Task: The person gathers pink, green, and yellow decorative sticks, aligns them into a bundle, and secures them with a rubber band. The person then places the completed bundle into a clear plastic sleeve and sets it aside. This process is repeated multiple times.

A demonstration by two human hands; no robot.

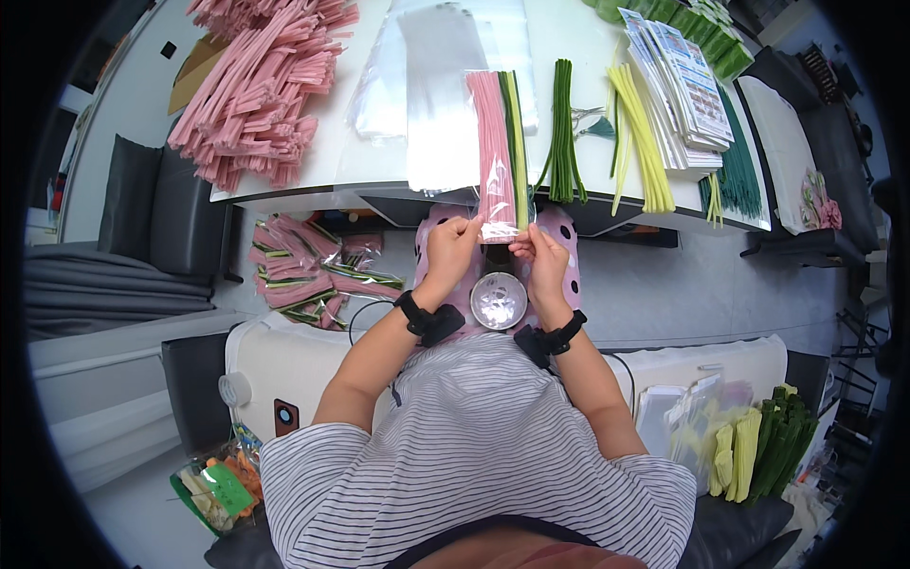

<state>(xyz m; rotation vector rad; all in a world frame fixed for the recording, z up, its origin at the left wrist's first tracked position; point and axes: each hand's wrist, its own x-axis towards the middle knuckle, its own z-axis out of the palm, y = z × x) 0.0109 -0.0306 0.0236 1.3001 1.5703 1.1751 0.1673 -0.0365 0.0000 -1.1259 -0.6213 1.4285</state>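
A clear plastic bag (498, 153) holds a thick bundle of pink fuzzy craft stems (492, 135), with dark green and yellow stems along its right side. It reaches from the table's front edge toward my lap. My left hand (451, 245) pinches the bag's near left corner between thumb and fingers. At the near right corner, my right hand (544, 256) grips the plastic the same way. Below the bag, a round shiny container (498, 301) stands between my thighs. Flat clear bags (444, 92) lie on the table beyond the filled one.
Pink stems (263, 92) are heaped at the table's left. Green stems (561, 131), scissors (589, 112), yellow stems (643, 142) and printed sheets (675, 85) lie to the right. Filled bags (313, 270) are piled on the floor. A phone (286, 417) and tape roll (234, 390) rest on the seat.
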